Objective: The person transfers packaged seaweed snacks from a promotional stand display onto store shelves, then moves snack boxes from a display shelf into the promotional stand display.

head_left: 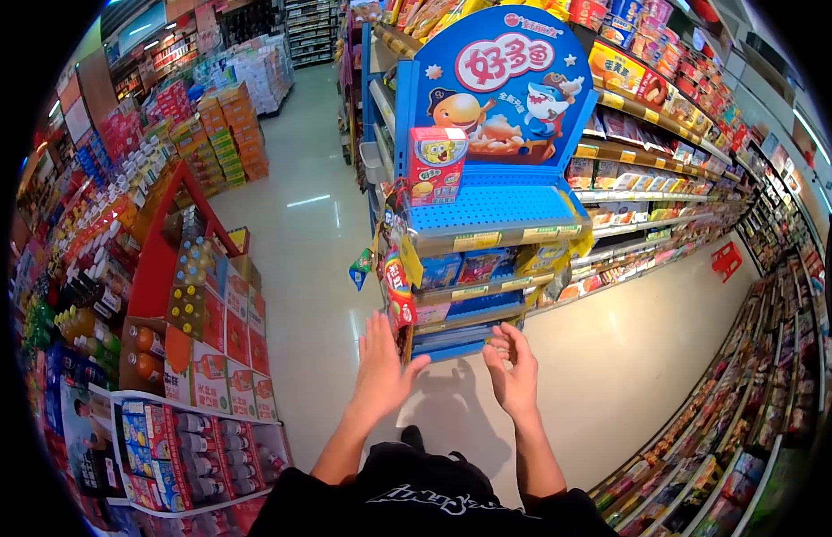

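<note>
Both my hands are raised in front of a blue end-of-aisle display shelf (541, 208), apart from it and from each other. My left hand (381, 374) holds nothing, its fingers stretched upward and the thumb out to the side. Just beyond its fingertips hang red snack packets (399, 291) on the shelf's left side. Fingers slightly curled and thumb apart, my right hand (513, 371) is bare too, in front of the lowest shelf level. On the top level stands a pink snack box (437, 166) with a yellow cartoon face, beneath a blue header board (505, 80).
To the left stand stacked drink cartons (232, 376) and bottles (190, 259) around a red frame (179, 188). Shelves of packaged goods (657, 188) run along the right. A red object (726, 260) sits on the floor at the far right.
</note>
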